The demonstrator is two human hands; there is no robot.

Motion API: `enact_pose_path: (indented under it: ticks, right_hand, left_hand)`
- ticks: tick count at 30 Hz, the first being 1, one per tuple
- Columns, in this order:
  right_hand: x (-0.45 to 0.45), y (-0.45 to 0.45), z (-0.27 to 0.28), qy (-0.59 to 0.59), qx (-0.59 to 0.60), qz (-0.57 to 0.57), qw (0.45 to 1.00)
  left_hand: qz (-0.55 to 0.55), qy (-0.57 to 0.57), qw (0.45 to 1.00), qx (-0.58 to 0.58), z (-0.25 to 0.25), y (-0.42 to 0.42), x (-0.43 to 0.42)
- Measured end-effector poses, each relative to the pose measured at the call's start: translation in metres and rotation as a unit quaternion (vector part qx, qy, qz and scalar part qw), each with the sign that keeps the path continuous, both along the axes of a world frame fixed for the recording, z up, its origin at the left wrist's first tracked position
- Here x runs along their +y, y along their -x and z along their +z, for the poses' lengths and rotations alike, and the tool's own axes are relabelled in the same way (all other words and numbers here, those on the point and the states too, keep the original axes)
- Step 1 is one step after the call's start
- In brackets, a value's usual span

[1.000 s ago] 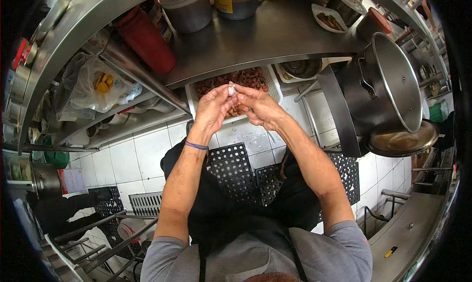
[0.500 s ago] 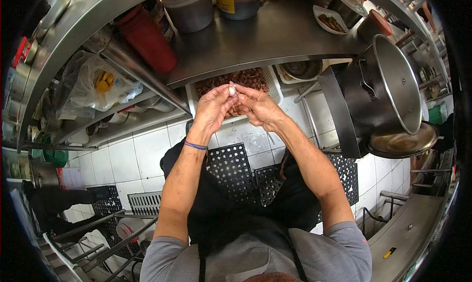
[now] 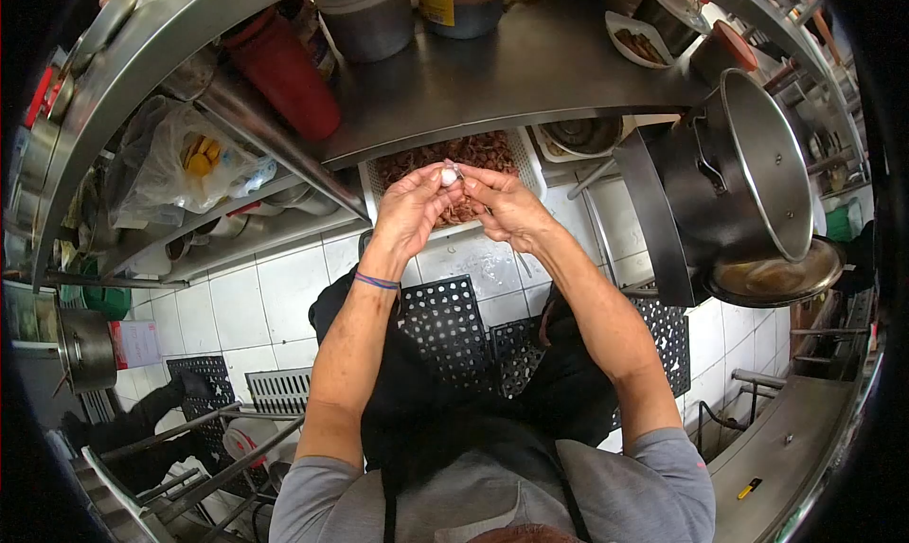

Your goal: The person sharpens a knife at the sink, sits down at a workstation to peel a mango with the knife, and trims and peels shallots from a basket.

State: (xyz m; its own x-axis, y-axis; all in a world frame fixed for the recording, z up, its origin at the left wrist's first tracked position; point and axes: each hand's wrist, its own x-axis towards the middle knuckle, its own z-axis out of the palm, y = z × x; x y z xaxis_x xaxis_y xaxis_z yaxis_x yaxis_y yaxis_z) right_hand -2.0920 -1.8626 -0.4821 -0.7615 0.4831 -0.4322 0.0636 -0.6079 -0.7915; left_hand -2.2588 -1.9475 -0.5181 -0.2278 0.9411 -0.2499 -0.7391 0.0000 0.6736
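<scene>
My left hand [image 3: 413, 209] pinches a small, rounded white and pinkish piece [image 3: 448, 177] between thumb and fingertips. From the other side, the fingertips of my right hand [image 3: 507, 207] close against the same piece. Its exact kind is too small to tell. A thin dark edge shows by the right fingertips, and a narrow strip sticks out below that palm; I cannot make out whether they are one tool. Under both hands lies a white perforated crate [image 3: 532, 169] holding many reddish-brown pieces [image 3: 473, 152], partly hidden by my fingers.
A steel shelf [image 3: 549, 79] crosses in front, bearing tubs and a red container [image 3: 284, 79]. To the right stands a large pot [image 3: 729, 174] above a round pan [image 3: 781, 276]. Black perforated mats [image 3: 440, 330] cover white tiles. Another person's dark-clothed leg [image 3: 133, 412] is at left.
My fingers have shifted slightly around the piece, and its white side shows rounder and smoother. At the far left the other person's leg has moved, and a metal pot has come into view.
</scene>
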Motion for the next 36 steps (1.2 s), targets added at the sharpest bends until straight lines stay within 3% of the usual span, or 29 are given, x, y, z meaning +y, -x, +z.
enact_pose_path:
  ticks: [10,13,36]
  right_hand:
    - [0.003,-0.003,0.004,0.075,-0.004,-0.012,0.997]
    - [0.002,-0.002,0.004,0.091,0.005,-0.022,0.996]
    - [0.013,-0.008,0.003,0.1,0.042,-0.034,0.994]
  left_hand:
    - [-0.026,0.003,0.998,-0.063,0.01,0.001,-0.001]
    - [-0.005,-0.015,1.0,-0.01,0.012,-0.008,0.0]
    - [0.0,-0.024,1.0,0.007,0.008,-0.009,0.003]
